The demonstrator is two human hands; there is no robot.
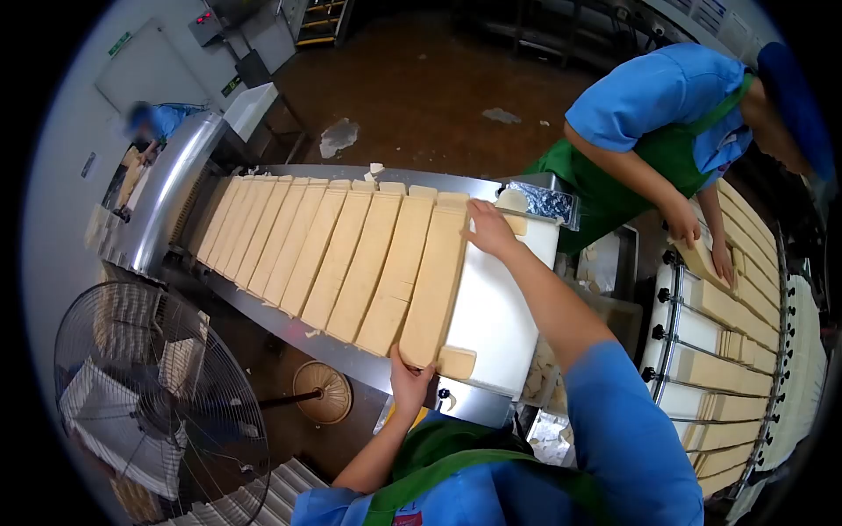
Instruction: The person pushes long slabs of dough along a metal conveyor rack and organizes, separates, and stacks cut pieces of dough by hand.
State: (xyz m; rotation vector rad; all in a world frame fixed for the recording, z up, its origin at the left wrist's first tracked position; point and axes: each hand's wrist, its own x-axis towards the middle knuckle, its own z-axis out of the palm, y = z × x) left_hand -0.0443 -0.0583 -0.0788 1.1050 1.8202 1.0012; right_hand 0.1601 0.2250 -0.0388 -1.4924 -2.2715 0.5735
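Long, flat, pale-yellow slabs lie side by side across the conveyor; whether they are dough or another food I cannot tell. My left hand [410, 381] grips the near end of the rightmost slab [434, 276], fingers curled round its corner. At the far end of that slab, my right hand [491, 230] holds the edge, its forearm reaching over the white belt [493, 311]. A small pale offcut [457, 362] sits on the belt just right of my left hand. Another small piece [516, 224] lies beside my right hand.
A co-worker in a green apron [605, 193] handles slabs on a second conveyor [674, 294] at the right. A metal machine hood [175, 193] stands at the conveyor's far left, with another person behind it. A large caged fan [162, 412] is at lower left.
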